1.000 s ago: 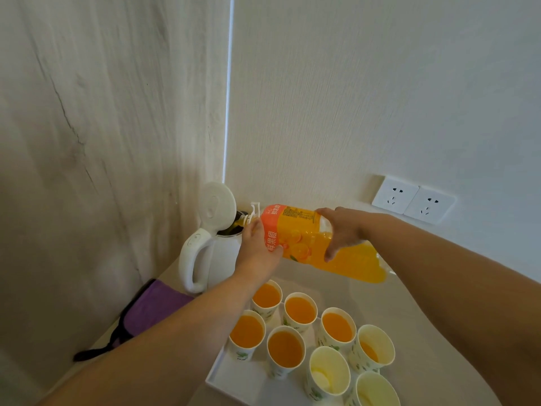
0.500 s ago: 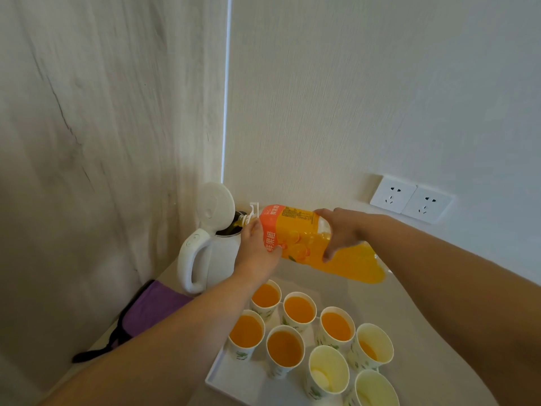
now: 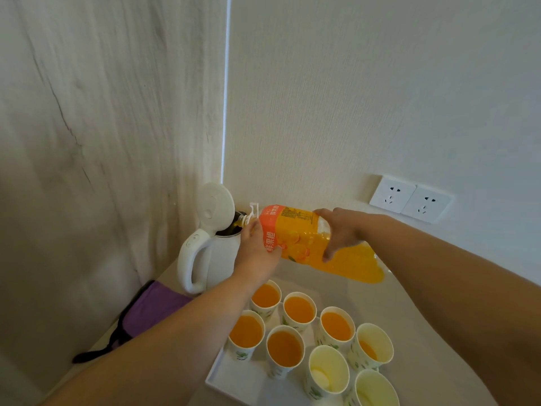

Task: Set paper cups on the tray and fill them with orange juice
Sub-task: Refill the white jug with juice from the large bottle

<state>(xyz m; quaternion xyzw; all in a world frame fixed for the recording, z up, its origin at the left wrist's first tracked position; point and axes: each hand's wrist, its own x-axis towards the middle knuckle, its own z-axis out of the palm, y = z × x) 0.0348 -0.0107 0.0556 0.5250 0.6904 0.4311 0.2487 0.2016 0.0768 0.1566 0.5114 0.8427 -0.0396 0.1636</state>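
Holding the juice bottle nearly level with both hands, we keep its neck over the open mouth of the white kettle at the desk's far left corner. The left hand has its fingers clenched round the shoulder by the neck to steer the spout; the right hand has its fingers grasping the body from above to carry the weight. We judge the tilt shallow so that the stream stays thin — the hinged kettle lid stands upright, clear of the neck.

The white tray lies at the desk's near edge, below the bottle, with eight paper cups upright on it: five look full, one on the right side holds only a little, and the two nearest look almost empty. So the filling is not yet done.

The desk is pale and smooth, set into a corner of light walls. Two wall sockets sit above its far edge, and a purple bag lies by its left edge.
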